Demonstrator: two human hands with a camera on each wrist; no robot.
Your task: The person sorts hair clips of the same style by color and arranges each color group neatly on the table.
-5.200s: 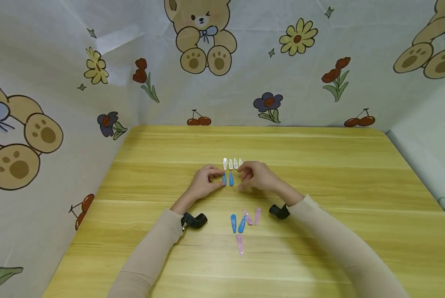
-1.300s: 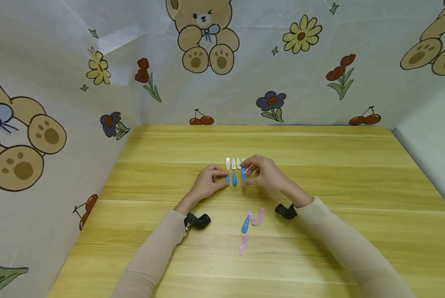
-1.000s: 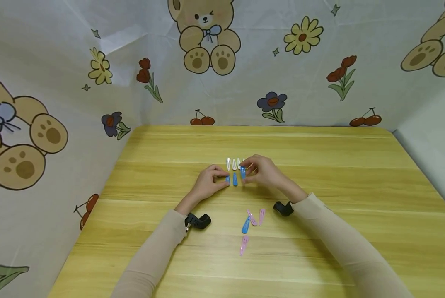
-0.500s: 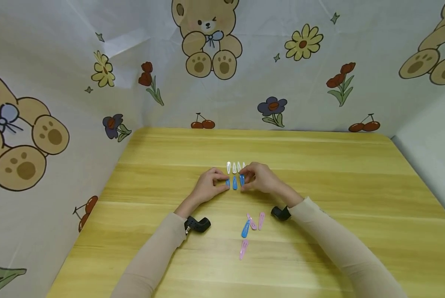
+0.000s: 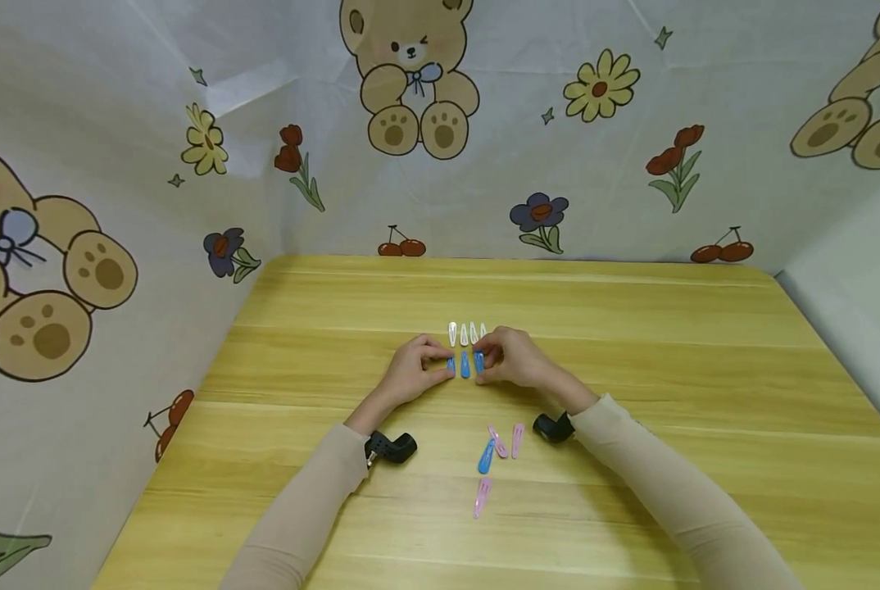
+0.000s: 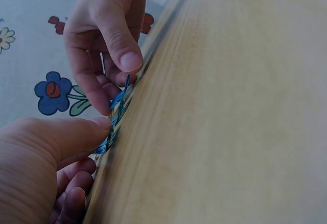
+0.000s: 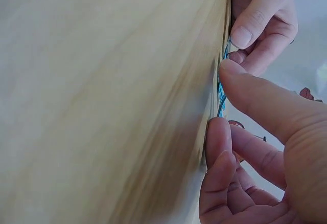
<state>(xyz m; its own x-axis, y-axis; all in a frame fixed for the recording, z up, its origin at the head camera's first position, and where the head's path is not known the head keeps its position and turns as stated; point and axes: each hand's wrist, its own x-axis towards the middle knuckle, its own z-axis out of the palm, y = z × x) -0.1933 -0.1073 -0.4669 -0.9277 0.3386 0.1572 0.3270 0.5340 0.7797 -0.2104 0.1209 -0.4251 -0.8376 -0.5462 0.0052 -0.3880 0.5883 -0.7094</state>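
On a wooden table point(image 5: 322, 328) with a yellow-brown grain, the left hand point(image 5: 410, 369) pinches a blue teardrop-shaped snap hair clip point(image 5: 451, 366) between thumb and index finger. The right hand point(image 5: 514, 356) grips a second blue hair clip point(image 5: 479, 363) the same way, thumb at the end towards the table's near side. Its remaining fingers are curled in, as the right wrist view shows. Between these two lies a middle blue clip point(image 5: 465, 365), with neither hand gripping it; the three form a short row parallel to the far edge.

Just beyond, on the far-edge side, four slim white hair clips stand side by side in a row of their own; the rightmost white clip point(image 5: 483, 329) is partly covered by the right hand.

Well apart from both rows, towards the near side, are a loose blue clip point(image 5: 487, 456), a slanted pink clip point(image 5: 501, 447) close against it, an upright pink clip point(image 5: 517, 441) on the side of the table's right edge, and a lowest pink clip point(image 5: 482, 497) nearest the near side. Whether the loose blue one touches its slanted neighbour cannot be told.
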